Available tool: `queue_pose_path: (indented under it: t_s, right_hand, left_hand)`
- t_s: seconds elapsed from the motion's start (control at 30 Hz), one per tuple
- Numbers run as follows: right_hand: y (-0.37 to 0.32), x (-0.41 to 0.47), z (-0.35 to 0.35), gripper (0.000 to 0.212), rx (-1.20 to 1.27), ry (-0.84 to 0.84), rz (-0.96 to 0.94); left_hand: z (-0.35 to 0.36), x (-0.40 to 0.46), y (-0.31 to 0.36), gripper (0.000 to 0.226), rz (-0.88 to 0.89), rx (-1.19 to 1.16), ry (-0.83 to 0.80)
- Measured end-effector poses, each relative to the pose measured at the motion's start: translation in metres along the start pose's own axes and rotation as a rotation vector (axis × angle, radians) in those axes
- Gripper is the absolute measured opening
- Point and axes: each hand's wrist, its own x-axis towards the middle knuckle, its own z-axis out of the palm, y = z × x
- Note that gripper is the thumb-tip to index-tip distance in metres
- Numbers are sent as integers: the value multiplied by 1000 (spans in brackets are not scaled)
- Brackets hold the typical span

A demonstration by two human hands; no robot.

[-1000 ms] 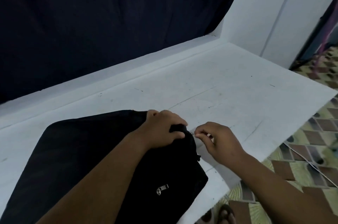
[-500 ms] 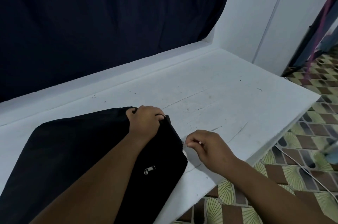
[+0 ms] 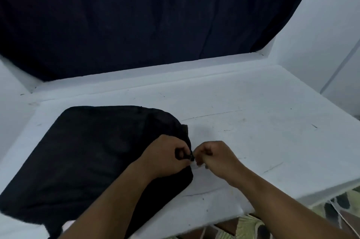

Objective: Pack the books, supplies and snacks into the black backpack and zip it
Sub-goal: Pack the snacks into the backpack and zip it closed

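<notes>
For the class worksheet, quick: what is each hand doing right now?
Left hand: closed, gripping the backpack edge.
Right hand: closed, pinching something small at that edge; what, cannot be told.

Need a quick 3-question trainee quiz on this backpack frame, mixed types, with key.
1. True or false: the black backpack lies flat on the white table.
2. Multiple choice: where do the left hand and right hand meet?
A. at the bag's far left corner
B. at the bag's right edge, facing each other
C. above the dark curtain
3. Fill in: no books, supplies or snacks are visible on the ____.

Key
1. True.
2. B; the left hand grips the fabric, the right pinches something small beside it, too blurred to identify.
3. table.
</notes>
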Motion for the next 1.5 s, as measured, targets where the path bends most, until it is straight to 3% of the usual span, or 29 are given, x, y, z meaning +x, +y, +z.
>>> queue_pose_path:
  t_s: [0.07,0.33,0.63,0.77,0.93,1.13,1.3,1.5]
  right_hand:
    - [1,1,-2,11,91,-74,57]
    - [3,4,-12,36,232,-277,69]
    - [5,12,-9,34,295,-308,184]
    - [1,15,0,37,307,-345,213]
    - [-4,20,5,18,179,-311,142]
    - [0,26,1,16,181,-259,165]
    - [6,29,2,20,157,-252,157]
    - [11,39,0,19,176,-218,164]
  left_hand:
    - [8,-4,2,14,-27,40,47]
    - [31,-22,14,19,-47,119,327]
    - [51,-42,28,5,-80,151,539]
    - [52,-45,31,8,-24,165,462]
    - [49,-52,32,11,-144,237,436]
    - [48,-74,30,18,-173,296,360]
    - [53,-102,27,23,-193,417,410]
    - [44,-139,10,26,-374,458,518]
